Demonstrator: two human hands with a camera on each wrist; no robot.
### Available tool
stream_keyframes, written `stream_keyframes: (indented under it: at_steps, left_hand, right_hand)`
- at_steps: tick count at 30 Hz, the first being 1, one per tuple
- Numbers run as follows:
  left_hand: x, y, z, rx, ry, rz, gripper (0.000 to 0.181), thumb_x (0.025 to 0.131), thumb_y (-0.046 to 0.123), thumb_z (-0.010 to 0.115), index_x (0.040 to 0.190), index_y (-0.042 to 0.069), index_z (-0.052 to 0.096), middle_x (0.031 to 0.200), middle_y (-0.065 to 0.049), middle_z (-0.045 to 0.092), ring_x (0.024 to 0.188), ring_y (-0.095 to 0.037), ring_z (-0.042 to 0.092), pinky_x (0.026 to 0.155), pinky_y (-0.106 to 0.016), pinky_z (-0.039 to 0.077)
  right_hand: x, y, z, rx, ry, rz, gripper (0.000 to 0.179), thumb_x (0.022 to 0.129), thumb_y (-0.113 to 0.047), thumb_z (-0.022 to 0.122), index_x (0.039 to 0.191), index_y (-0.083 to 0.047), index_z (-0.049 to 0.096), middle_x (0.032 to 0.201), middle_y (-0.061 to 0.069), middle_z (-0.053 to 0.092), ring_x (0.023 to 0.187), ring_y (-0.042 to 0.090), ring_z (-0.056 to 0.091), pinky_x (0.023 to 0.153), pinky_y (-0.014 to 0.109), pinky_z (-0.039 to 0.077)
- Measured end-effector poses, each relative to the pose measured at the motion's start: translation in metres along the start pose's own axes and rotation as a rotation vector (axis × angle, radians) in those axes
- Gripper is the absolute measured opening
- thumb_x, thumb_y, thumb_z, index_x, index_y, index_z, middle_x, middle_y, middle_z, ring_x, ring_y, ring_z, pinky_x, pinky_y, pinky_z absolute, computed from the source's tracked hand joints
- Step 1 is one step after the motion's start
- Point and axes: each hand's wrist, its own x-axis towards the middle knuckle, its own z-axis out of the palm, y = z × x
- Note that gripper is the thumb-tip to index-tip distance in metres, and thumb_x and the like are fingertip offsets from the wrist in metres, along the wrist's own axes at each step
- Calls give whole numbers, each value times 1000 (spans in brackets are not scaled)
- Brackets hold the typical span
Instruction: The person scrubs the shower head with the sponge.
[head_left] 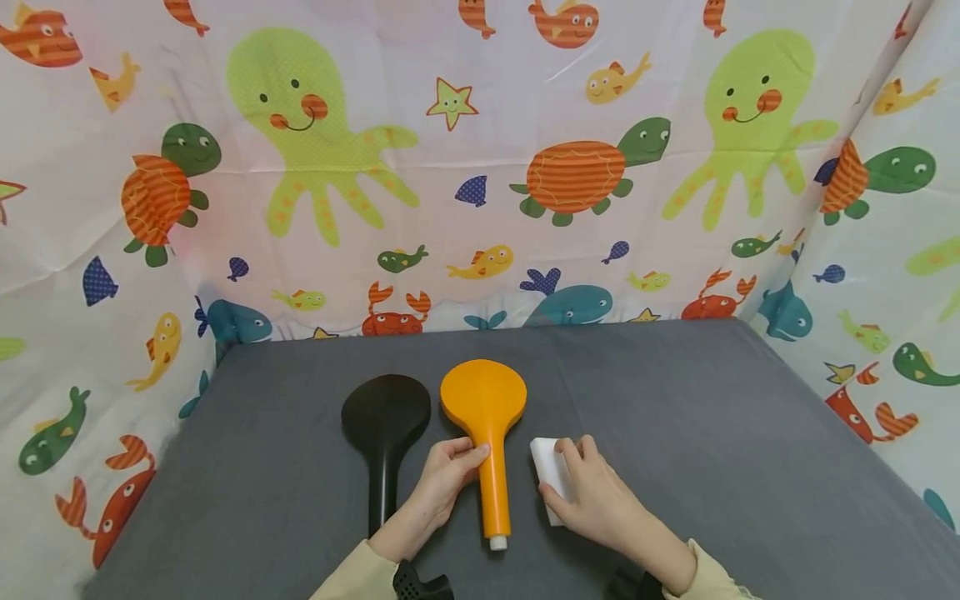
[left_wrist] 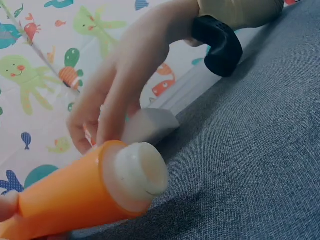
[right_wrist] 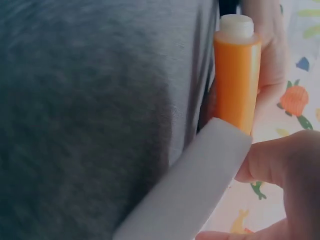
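Note:
An orange paddle-shaped thing [head_left: 483,400] with a round flat head and a tubular handle points away from me. My left hand [head_left: 442,483] holds its handle near the neck, thumb on top. A white plug [left_wrist: 145,170] sticks out of the handle's near end. To the right, my right hand [head_left: 592,500] grips a white rectangular block [head_left: 551,475] between thumb and fingers. In the right wrist view the block [right_wrist: 190,185] appears in front of the orange handle [right_wrist: 237,80]; the head view shows them apart.
A black thing of the same paddle shape [head_left: 386,417] lies left of the orange one, its handle end hidden behind my left forearm. Grey cloth [head_left: 675,417] covers the table. A curtain with sea animals [head_left: 480,233] stands at the back and sides.

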Motion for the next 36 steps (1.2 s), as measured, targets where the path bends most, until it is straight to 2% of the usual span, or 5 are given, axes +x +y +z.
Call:
stream_keyframes:
  at_steps: [8, 14, 22, 28, 36]
  left_hand:
    - [0, -4, -1, 53, -7, -29, 29, 91, 12, 60, 102, -14, 58, 84, -7, 62, 73, -15, 59, 73, -30, 53]
    - [1, -1, 0, 96, -29, -66, 33, 91, 14, 60, 108, -14, 58, 89, -10, 64, 76, -15, 61, 76, -33, 53]
    - [-4, 9, -2, 304, 11, -110, 40, 88, 19, 65, 108, -14, 59, 95, -14, 65, 83, -20, 65, 74, -35, 54]
    - [-10, 19, -9, 488, -1, -67, 38, 87, 24, 66, 100, -12, 63, 84, -13, 67, 70, -21, 65, 63, -31, 55]
    - [-14, 44, -20, 610, -36, 38, 38, 91, 29, 59, 95, -9, 63, 72, -11, 64, 63, -22, 62, 59, -29, 54]
  right_hand:
    - [-5, -3, 3, -91, 3, 19, 45, 78, -35, 73, 106, -6, 52, 87, 7, 38, 66, 16, 40, 50, 25, 38]
    - [-8, -3, 7, -131, 35, 1, 52, 74, -41, 75, 104, -6, 51, 85, 6, 37, 68, 17, 41, 48, 25, 38]
    - [-8, -3, 9, -155, 23, -16, 56, 74, -46, 74, 106, -6, 52, 86, 6, 37, 67, 17, 39, 47, 25, 37]
    - [-8, -6, 7, -223, 3, -30, 56, 75, -53, 69, 103, -6, 53, 82, 5, 37, 61, 15, 38, 43, 24, 35]
    - [-5, -7, -4, -251, 23, -4, 47, 78, -46, 69, 99, -6, 56, 80, 5, 39, 56, 12, 36, 39, 23, 31]
